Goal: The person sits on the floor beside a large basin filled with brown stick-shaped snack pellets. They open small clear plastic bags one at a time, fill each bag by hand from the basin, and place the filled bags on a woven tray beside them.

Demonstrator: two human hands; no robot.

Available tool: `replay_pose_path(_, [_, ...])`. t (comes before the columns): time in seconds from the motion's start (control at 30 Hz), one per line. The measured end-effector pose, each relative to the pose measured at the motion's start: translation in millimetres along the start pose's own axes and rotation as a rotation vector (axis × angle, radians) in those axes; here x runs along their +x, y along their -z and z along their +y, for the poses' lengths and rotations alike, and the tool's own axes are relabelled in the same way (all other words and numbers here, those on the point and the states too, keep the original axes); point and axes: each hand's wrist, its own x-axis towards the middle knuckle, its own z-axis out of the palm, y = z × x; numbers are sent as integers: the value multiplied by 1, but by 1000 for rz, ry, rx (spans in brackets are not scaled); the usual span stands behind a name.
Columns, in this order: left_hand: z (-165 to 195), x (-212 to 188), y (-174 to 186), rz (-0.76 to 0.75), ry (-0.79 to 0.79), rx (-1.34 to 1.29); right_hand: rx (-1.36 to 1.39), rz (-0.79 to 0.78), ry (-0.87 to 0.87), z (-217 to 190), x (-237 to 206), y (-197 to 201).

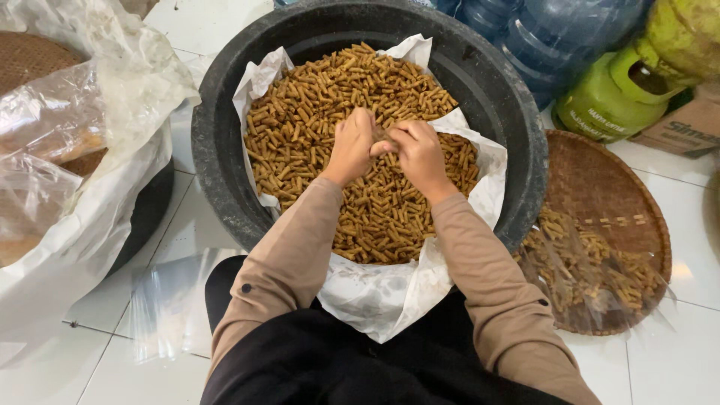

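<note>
Hidden: fingertips of left hand (351,146) and right hand (420,154) meet, pinched on something unclear.
Snacks (315,97): brown sticks, heaped in paper-lined black tub (517,120).
Bagged snacks (592,262): four o'clock, on woven tray (600,180).

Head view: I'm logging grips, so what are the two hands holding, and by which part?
Both the left hand and the right hand pinch a few brown snack sticks between their fingertips; exact hold points are hidden.

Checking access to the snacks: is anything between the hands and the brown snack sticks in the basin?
Nothing visible. The left hand and right hand rest directly on the snack sticks, which lie uncovered.
</note>
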Motion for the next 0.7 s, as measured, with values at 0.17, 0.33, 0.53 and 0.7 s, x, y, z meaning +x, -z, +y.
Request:
replay_pose_path(0.17, [-6,-6,-6,35,129,-60,22,-4,18,-11,-1,1])
replay_pose_path(0.33, [-7,-6,-2,-2,137,-113,131,-108,-114,-20,-5,-8])
replay_pose_path(0.53, [-4,-2,1,-27,-95,-119,410,-118,-362,-3,-22,-33])
replay_pose_path(0.7, [18,-6,-6,-159,-323,55,498,-413,-315,16,-26,-45])
